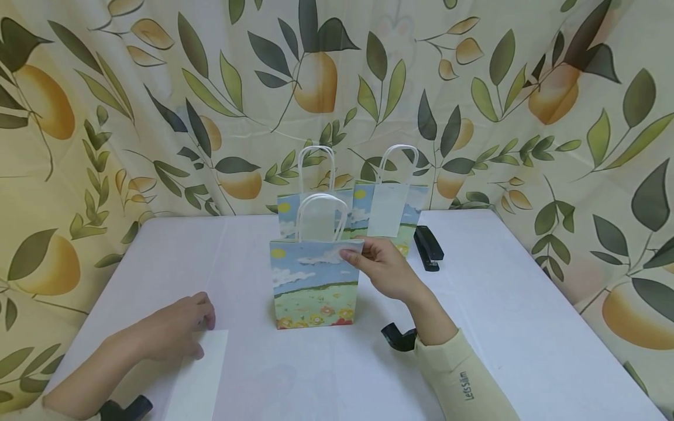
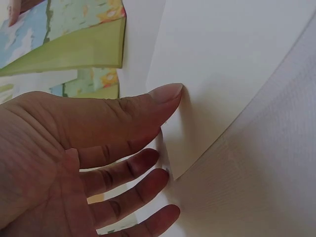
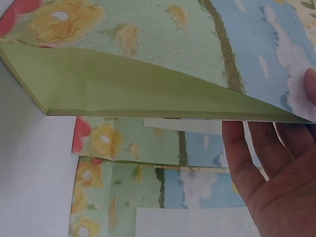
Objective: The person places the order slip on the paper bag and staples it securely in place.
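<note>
My right hand (image 1: 387, 266) grips the upper right side of the front paper gift bag (image 1: 316, 292), thumb on its front and fingers behind. The bag stands upright, printed with sky, meadow and flowers, with white handles. In the right wrist view its green side panel (image 3: 98, 84) is creased inward. My left hand (image 1: 171, 327) is at the far end of a white paper strip (image 1: 202, 380). In the left wrist view the thumb lies on the strip (image 2: 217, 59) and the index fingertip meets its end edge, where the paper bends; the other fingers are spread loosely.
Two matching bags stand behind, one at the back left (image 1: 286, 213) and one at the back right (image 1: 416, 210), each with a white strip at its handles. A black stapler (image 1: 429, 248) lies right of them. A floral curtain (image 1: 337, 88) hangs behind the white table (image 1: 526, 327).
</note>
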The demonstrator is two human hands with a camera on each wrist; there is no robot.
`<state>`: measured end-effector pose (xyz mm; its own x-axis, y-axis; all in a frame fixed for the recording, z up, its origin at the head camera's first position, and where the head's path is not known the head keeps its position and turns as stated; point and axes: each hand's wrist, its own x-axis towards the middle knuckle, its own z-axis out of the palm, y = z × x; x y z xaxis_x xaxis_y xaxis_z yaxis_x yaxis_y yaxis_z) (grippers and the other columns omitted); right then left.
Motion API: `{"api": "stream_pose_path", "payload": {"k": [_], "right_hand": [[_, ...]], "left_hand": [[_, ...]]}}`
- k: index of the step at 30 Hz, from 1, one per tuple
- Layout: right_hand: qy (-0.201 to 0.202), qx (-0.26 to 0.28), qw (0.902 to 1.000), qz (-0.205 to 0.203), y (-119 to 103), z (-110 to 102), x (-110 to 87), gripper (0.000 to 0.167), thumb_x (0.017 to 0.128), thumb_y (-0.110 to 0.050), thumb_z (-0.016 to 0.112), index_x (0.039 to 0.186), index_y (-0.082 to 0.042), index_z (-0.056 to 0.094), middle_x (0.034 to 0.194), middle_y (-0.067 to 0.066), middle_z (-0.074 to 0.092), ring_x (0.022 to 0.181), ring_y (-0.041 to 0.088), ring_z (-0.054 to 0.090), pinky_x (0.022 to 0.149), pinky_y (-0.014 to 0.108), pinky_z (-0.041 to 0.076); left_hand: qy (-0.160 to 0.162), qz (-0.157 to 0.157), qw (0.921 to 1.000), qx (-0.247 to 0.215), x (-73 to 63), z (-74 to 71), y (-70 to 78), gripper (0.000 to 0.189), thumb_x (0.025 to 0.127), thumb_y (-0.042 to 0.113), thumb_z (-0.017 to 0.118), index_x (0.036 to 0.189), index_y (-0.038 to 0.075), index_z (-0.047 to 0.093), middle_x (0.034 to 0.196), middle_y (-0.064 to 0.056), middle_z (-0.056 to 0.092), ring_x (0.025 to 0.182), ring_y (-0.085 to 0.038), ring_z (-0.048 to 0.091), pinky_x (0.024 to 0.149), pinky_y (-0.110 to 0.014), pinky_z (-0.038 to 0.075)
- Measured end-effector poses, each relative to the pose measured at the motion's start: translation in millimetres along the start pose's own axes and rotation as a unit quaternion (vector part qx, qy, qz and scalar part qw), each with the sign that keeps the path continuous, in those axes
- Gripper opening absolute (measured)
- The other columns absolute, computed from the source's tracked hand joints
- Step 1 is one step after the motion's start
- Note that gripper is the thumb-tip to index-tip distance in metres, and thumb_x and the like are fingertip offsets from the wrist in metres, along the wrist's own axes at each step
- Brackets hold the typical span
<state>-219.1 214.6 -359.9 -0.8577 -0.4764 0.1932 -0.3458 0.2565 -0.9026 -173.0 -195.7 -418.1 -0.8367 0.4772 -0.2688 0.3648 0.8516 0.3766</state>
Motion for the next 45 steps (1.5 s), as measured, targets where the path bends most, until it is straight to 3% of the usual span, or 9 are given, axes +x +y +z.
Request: {"api": "stream_pose_path", "payload": {"k": [11, 19, 27, 33, 36, 41, 45], "right_hand": [[-0.003, 0.004, 1.0000, 0.002, 2.3, -0.4, -1.0, 0.035, 0.107, -0.013, 0.058, 0.140, -0.004, 0.061, 0.140, 0.011, 0.067, 0.124, 0.028, 0.069, 0.104, 0.043, 0.056], [-0.003, 0.002, 1.0000, -0.002, 3.3, -0.6, -1.7, 0.034, 0.107, -0.012, 0.057, 0.139, -0.005, 0.062, 0.139, 0.012, 0.068, 0.123, 0.028, 0.069, 0.102, 0.038, 0.057], [0.000, -0.001, 1.0000, -0.002, 2.9, -1.4, -2.4, 0.034, 0.107, -0.012, 0.058, 0.139, -0.005, 0.062, 0.139, 0.011, 0.068, 0.122, 0.028, 0.070, 0.102, 0.038, 0.057], [-0.005, 0.005, 1.0000, -0.005, 3.8, -1.7, -2.1, 0.035, 0.106, -0.012, 0.058, 0.140, -0.005, 0.061, 0.140, 0.011, 0.067, 0.123, 0.028, 0.069, 0.103, 0.040, 0.057], [-0.006, 0.007, 0.9999, -0.005, 3.8, -1.6, -2.1, 0.035, 0.106, -0.012, 0.058, 0.141, -0.005, 0.061, 0.140, 0.011, 0.067, 0.123, 0.028, 0.069, 0.103, 0.042, 0.057], [-0.004, 0.005, 1.0000, -0.002, 3.2, -1.5, -2.6, 0.035, 0.106, -0.014, 0.059, 0.141, -0.006, 0.062, 0.140, 0.010, 0.067, 0.123, 0.027, 0.069, 0.104, 0.046, 0.056], [-0.007, 0.008, 0.9999, -0.005, 3.6, -1.6, -2.4, 0.036, 0.107, -0.013, 0.058, 0.142, -0.006, 0.061, 0.141, 0.011, 0.067, 0.124, 0.028, 0.069, 0.105, 0.049, 0.055]], "left_hand": [[-0.008, -0.015, 0.9998, -0.008, -2.4, 4.4, 2.3, 0.039, 0.074, 0.019, 0.091, 0.103, 0.017, 0.065, 0.105, 0.008, 0.053, 0.100, -0.013, 0.053, 0.088, -0.041, 0.053], [0.002, -0.008, 1.0000, 0.000, -5.1, 7.6, 2.8, 0.041, 0.075, 0.020, 0.090, 0.105, 0.019, 0.062, 0.102, 0.009, 0.053, 0.095, -0.012, 0.050, 0.082, -0.036, 0.050], [0.011, -0.023, 0.9989, -0.039, -7.1, 7.9, 4.9, 0.041, 0.074, 0.011, 0.090, 0.100, 0.020, 0.059, 0.097, 0.008, 0.060, 0.094, -0.014, 0.053, 0.084, -0.038, 0.050], [0.023, -0.035, 0.9981, -0.045, -8.1, 7.6, 4.8, 0.045, 0.074, 0.013, 0.090, 0.105, 0.023, 0.059, 0.102, 0.007, 0.064, 0.096, -0.015, 0.057, 0.086, -0.042, 0.051], [0.020, -0.039, 0.9973, -0.059, -8.0, 8.0, 2.9, 0.043, 0.077, 0.013, 0.088, 0.106, 0.024, 0.059, 0.099, 0.007, 0.063, 0.091, -0.015, 0.056, 0.080, -0.037, 0.049], [0.013, -0.007, 0.9952, -0.096, -7.0, 6.0, -3.5, 0.032, 0.083, 0.014, 0.084, 0.104, 0.024, 0.061, 0.091, 0.008, 0.061, 0.085, -0.012, 0.055, 0.073, -0.027, 0.046], [0.023, 0.050, 0.9911, -0.121, -8.4, -1.2, -5.8, 0.024, 0.087, 0.020, 0.083, 0.100, 0.024, 0.063, 0.093, 0.011, 0.065, 0.087, -0.006, 0.058, 0.071, -0.024, 0.050]]}}
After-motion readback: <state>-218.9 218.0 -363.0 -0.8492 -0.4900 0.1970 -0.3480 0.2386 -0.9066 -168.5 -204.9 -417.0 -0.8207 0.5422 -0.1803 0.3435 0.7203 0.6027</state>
